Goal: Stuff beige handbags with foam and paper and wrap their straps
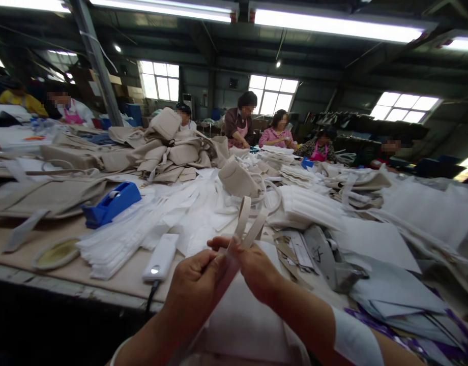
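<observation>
Both of my hands meet above the table's near edge, on a looped beige strap (243,217). My left hand (198,284) pinches a translucent white strip (227,274) that lies along the lower part of the strap. Fingers of my right hand (259,269) are closed around the strap just below its loop. Beneath my hands, near my body, is a beige bag partly covered by a white sheet (243,325). A white power bank (161,257) with a black cable lies left of my left hand.
Left stand a blue tape dispenser (112,204) and a tape roll (56,253). White wrapping strips (121,236) lie mid-table. Beige bags (169,152) are heaped behind. A grey tape dispenser (323,256) sits right. Several people work across the table.
</observation>
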{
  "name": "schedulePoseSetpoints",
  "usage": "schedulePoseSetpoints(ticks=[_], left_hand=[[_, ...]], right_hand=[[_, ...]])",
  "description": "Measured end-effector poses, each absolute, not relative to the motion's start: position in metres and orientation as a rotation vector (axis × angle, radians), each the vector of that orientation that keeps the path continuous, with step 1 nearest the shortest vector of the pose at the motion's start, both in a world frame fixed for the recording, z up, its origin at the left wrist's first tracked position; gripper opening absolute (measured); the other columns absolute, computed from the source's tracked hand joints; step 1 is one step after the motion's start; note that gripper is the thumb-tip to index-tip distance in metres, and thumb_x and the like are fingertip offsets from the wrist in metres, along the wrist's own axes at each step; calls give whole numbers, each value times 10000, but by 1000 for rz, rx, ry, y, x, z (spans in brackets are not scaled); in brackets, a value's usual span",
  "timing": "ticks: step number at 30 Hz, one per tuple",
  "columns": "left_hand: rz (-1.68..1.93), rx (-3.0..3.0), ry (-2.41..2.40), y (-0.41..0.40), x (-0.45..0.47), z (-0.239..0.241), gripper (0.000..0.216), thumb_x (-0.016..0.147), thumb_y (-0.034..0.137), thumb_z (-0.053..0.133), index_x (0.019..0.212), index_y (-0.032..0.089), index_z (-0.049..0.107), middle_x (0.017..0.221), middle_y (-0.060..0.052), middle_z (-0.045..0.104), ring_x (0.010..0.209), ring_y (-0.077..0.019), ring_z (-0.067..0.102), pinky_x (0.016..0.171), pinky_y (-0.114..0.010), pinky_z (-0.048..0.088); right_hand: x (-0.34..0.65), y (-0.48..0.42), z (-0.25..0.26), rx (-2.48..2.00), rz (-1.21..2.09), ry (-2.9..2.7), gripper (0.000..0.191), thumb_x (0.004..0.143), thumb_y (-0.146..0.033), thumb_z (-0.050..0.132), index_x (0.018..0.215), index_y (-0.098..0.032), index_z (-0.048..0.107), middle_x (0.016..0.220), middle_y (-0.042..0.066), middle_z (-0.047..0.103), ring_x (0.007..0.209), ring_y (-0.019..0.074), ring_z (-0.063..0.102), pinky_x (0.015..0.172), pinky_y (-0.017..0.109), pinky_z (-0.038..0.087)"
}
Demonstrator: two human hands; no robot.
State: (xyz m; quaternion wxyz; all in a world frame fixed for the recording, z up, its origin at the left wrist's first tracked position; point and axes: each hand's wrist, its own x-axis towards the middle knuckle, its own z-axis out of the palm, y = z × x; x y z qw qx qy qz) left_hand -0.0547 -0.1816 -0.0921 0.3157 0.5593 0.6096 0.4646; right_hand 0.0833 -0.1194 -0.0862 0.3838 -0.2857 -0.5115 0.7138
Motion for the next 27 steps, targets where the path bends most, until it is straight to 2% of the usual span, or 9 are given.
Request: schedulePoseSetpoints(ticks=[3,6,9,12,16,19,21,24,27], left_hand=[[1235,1493,1590,-183,-58,-91,260,885,358,524,754,197,680,710,3,682,672,-143,581,636,-237,433],[1173,1502,1649,-185,-57,-90,286,877,359,519,690,189,652,636,10,634,619,-137,545,596,-239,406],[1142,1480,1699,-184,-54,-88,309,869,361,515,639,184,621,558,23,561,561,-126,490,543,-236,367],[1158,1458,1706,-182,-53,-88,310,872,356,501,651,180,626,561,20,561,555,-125,482,542,-239,360],[1175,1440,1669,-181,-56,-90,322,885,361,477,669,177,630,613,4,606,590,-133,510,574,-243,381],[1138,1446,1682,-181,-55,-90,306,878,361,494,663,185,621,609,11,603,601,-135,518,583,-240,383],[1123,1459,1712,-181,-53,-89,308,872,366,504,643,189,609,588,17,585,592,-135,512,577,-242,373],[1126,1455,1733,-179,-51,-88,313,870,359,495,633,191,611,578,19,572,588,-137,507,570,-243,362],[1115,1425,1699,-177,-50,-91,313,872,376,486,665,195,636,575,23,564,570,-136,486,548,-240,353]], right_hand=[[85,-125,-93,-732,1985,-1233,598,814,-650,570,1154,-171,681,1207,126,666,1180,268,571,1072,431,348],[90,-102,-83,-678,2144,-910,683,800,-730,491,1042,-130,711,1091,161,705,1069,295,633,979,464,429],[88,-87,-74,-753,2064,-876,536,825,-621,553,916,-125,736,1065,157,711,1009,282,648,908,439,465],[81,-100,-82,-769,1917,-1131,448,831,-526,617,967,-119,745,1076,152,710,1042,278,628,953,421,429],[80,-117,-97,-741,1967,-1203,464,816,-516,653,1072,-136,723,1093,132,710,1070,267,618,1006,409,390],[84,-103,-92,-730,2140,-882,540,821,-602,578,992,-115,738,1056,152,716,1013,272,639,947,414,434],[85,-92,-88,-775,2111,-761,481,836,-558,569,927,-121,747,1050,145,718,963,258,648,879,394,462],[83,-92,-92,-783,1987,-873,380,852,-452,587,945,-121,750,1064,140,714,965,245,638,848,367,461],[86,-101,-106,-765,1922,-1035,457,873,-497,558,1029,-107,739,1065,166,709,1010,270,623,887,391,446]])
